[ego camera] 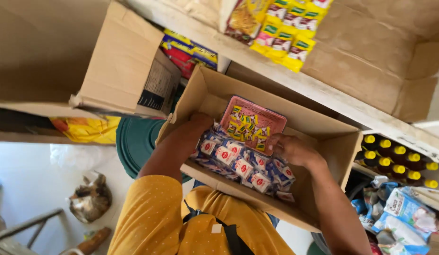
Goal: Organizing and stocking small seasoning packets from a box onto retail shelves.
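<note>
Here, a pink tray (253, 123) with small yellow sweets in it sits inside an open cardboard box (318, 137), on top of a heap of little blue and white packets (243, 166) with red dots. The tray leans a bit, and its long side runs from about 10 o'clock to 4 o'clock. The right hand (291, 150) is at the tray's 4 o'clock corner, touching it, with its fingers curled around the edge there, so it looks to be gripping the tray. The left hand (199, 122) is at the tray's 9 o'clock side, just beside it, pushed down among the packets near the box wall. I cannot tell if its fingers are spread or closed, because they are hidden. The right hand is the nearer one to the tray. At 12 o'clock from the box is a wooden shelf (295, 80) with yellow snack packs (288, 35) hanging over it. At 3 o'clock stand dark bottles with yellow caps (396, 160). At 10 o'clock is another cardboard box (122, 66). At 8 o'clock, down on the floor (35, 170), a cat (90, 198) sits curled up. The person wears a yellow shirt (153, 217).
</note>
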